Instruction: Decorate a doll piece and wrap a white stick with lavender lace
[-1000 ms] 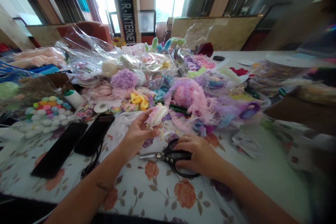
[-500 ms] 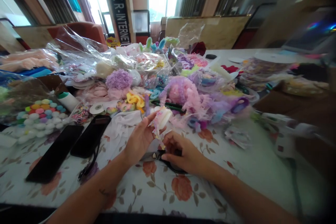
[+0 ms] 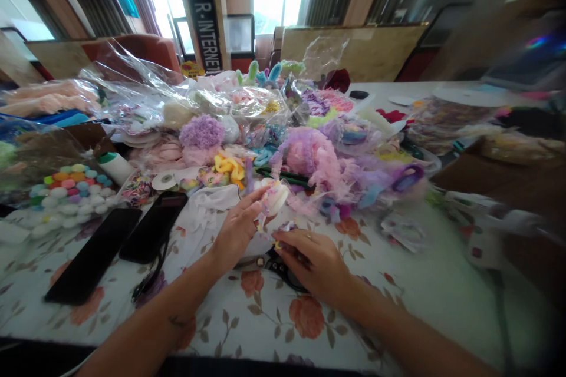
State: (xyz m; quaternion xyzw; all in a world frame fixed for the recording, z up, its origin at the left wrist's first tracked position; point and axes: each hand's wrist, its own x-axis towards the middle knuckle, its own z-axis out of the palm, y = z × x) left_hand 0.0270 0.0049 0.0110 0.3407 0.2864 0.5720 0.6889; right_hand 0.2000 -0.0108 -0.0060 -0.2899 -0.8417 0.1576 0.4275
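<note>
My left hand [image 3: 236, 227] is closed around a small white spool [image 3: 275, 197] wound with pastel pink and yellow trim. A loose end of the trim hangs down from the spool towards my right hand [image 3: 316, 256]. My right hand has its thumb and fingers pinched together on a bit of trim [image 3: 277, 244] with yellow in it, just below and right of the spool. Beneath the right hand lies what looks like a pair of black-handled scissors [image 3: 283, 271], partly hidden. White fabric [image 3: 207, 209] rests left of the spool.
Two black phone-like slabs [image 3: 95, 256] lie at left on the flowered tablecloth [image 3: 212, 318]. Bags of pompoms [image 3: 66, 194], pink fluffy yarn [image 3: 305, 156] and plastic-wrapped trims pile up behind. A white glue-gun-like tool [image 3: 480, 241] and a clear-wrapped bundle [image 3: 402, 232] are at right.
My right hand has closed its fingers on the trim and turned more palm-down. The left hand keeps the spool in nearly the same place, the spool slightly turned.
</note>
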